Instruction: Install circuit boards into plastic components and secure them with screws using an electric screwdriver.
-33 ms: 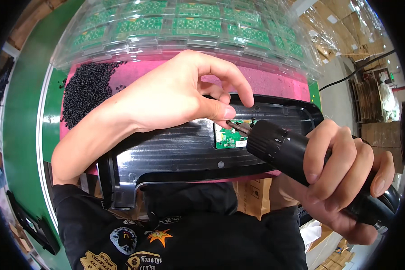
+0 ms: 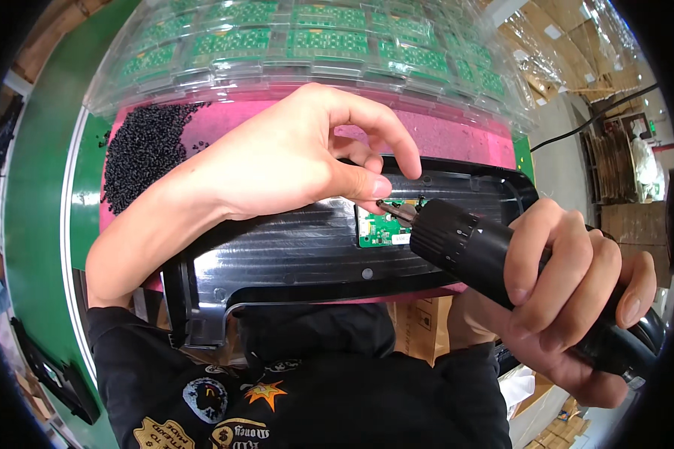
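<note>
Next to nothing is moving since the earlier frame; the black power driver is at most shifting a hair to the left, while everything else is staying in place; the work at the bit is therefore holding at the same stage, with no clear progress showing. The green circuit board is lying inside the black plastic housing, right of its middle; the driver's metal bit is pointing leftward over the board's upper part, with a small dark piece sitting at its tip; that piece is looking like a screw, though it is too small to be sure. The left hand is reaching across from the left, its thumb and a fingertip closing in beside the bit tip, the other fingers curling loosely; whether they are gripping the dark piece, I cannot tell. The right hand is wrapping firmly around the driver's body. Farther out, the housing is resting on a pink mat; a heap of tiny black screws is spreading at the mat's left; beyond it, clear plastic trays are holding more green boards.
</note>
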Demonstrator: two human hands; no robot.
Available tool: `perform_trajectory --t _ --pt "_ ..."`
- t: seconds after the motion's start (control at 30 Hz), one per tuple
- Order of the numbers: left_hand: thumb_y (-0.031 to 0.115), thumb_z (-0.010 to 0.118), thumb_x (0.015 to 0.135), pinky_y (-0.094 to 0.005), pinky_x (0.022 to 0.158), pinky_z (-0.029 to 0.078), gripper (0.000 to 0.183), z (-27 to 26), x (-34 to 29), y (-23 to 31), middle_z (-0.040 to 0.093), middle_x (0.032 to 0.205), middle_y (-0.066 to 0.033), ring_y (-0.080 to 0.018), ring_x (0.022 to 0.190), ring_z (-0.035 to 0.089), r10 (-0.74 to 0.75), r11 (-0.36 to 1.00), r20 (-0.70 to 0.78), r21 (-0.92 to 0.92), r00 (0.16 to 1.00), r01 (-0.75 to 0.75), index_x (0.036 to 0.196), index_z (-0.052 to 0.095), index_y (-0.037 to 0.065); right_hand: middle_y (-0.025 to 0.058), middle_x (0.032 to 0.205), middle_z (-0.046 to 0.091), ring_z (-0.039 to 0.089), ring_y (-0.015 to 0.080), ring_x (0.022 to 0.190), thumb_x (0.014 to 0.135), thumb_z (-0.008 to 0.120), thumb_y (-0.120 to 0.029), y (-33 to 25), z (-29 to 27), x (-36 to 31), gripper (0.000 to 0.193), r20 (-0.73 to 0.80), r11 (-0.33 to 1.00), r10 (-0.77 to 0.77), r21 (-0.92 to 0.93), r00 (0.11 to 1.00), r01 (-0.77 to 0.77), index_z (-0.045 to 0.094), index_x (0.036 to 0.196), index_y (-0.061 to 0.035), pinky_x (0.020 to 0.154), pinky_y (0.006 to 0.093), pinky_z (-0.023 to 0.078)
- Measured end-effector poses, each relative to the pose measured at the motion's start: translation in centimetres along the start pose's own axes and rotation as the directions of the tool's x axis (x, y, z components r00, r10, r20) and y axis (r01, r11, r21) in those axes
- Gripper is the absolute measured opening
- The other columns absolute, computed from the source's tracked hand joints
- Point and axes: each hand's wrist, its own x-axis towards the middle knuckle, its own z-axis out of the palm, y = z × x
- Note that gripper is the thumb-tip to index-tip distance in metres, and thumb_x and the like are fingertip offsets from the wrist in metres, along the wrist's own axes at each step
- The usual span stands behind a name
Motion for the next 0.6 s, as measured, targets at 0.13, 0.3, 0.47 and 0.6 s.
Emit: perform_trajectory --t 0.13,0.3,0.47,0.6 --pt "-0.012 0.066 0.080 -0.0305 0.076 0.060 0.021 0.0 -0.2 0.0 0.062 0.096 -0.0069 -0.0114 0.083 0.056 -0.054 0.988 0.025 -0.143 0.998 0.057 0.099 0.066 -0.003 -0.0049 0.061 0.057 0.055 0.0074 0.047 0.073 0.068 -0.042 -0.2 0.1 0.0 0.046 -0.003 0.999 0.025 -0.032 1.000 -0.025 0.051 0.099 -0.0093 0.056 0.0239 0.045" --pt "-0.009 0.065 0.083 -0.0304 0.075 0.060 0.018 -0.1 -0.1 -0.4 0.062 0.098 -0.0069 -0.0113 0.084 0.057 -0.010 0.992 0.065 -0.128 0.998 0.018 0.100 0.065 -0.003 -0.0046 0.060 0.057 0.054 0.0077 0.047 0.073 0.068 -0.042 -0.1 0.5 -0.1 0.045 -0.048 0.999 0.041 -0.012 0.998 -0.042 0.050 0.098 -0.0097 0.056 0.0244 0.045" --pt "0.003 0.066 0.090 -0.0278 0.076 0.057 0.019 -0.5 -0.2 0.3 0.068 0.097 -0.0084 -0.0139 0.091 0.064 -0.030 0.990 0.097 -0.138 0.995 0.043 0.109 0.067 -0.002 -0.0048 0.059 0.056 0.054 0.0075 0.046 0.074 0.071 -0.042 -0.6 0.2 0.0 0.044 -0.064 0.999 0.052 -0.008 0.997 -0.053 0.050 0.096 -0.0112 0.057 0.0254 0.045" --pt "0.004 0.071 0.086 -0.0260 0.077 0.055 0.018 -0.5 -0.5 0.9 0.071 0.090 -0.0092 -0.0152 0.086 0.068 -0.082 0.990 0.158 0.125 0.984 0.062 0.102 0.070 -0.004 -0.0049 0.059 0.056 0.053 0.0073 0.046 0.073 0.071 -0.042 -0.8 0.0 -0.1 0.044 -0.105 1.000 0.011 0.018 0.994 -0.009 0.049 0.095 -0.0115 0.057 0.0252 0.045"
